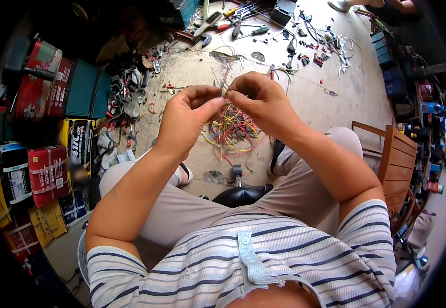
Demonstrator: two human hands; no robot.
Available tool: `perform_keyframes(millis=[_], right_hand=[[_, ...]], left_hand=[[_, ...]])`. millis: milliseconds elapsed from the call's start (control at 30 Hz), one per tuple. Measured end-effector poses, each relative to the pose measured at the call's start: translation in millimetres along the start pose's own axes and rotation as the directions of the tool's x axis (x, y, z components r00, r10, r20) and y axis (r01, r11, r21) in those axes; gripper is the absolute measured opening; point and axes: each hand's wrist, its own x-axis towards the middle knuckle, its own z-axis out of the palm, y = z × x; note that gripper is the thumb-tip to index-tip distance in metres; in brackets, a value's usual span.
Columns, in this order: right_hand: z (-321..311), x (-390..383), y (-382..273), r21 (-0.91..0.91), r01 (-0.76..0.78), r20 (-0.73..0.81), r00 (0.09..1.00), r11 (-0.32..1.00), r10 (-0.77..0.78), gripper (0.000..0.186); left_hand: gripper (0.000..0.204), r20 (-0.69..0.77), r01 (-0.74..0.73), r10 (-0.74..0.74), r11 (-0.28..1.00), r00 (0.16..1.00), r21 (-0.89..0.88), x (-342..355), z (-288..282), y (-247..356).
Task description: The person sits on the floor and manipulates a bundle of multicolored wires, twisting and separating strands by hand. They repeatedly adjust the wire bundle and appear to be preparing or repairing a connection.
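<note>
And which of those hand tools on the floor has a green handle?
The screwdriver with its slim shaft pointing left: it lies right of the red handle, dark handle and yellow handle, and of these four, only its own is green.

Wire pile (235,128) — on floor (353,115) | tools (260,31) — beyond it (same floor) | boxes (47,168) left | chair (398,167) right

Now the view is taken from head height, facing down and forward over the striped shirt (192,256). Left hand (189,114) and right hand (266,98) are framed close, the floor (348,113) caught beyond.
</note>
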Motion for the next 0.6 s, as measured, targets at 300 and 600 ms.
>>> perform_keyframes(millis=[300,600], right_hand=[[1.8,-0.8,-8.6,-0.08,-0.005,-0.062,0.998,0.997,0.0,0.019],[1.4,1.2,-7.2,-0.222,-0.025,-0.098,0.995,0.975,0.003,0.024]], left_hand=[[0.023,0.045,-0.005,0.013,0.985,0.999,-0.175,4.2,0.4,-10.8],[0.021,0.029,0.011,-0.003,0.956,1.0,-0.292,3.5,7.7,-14.3]])
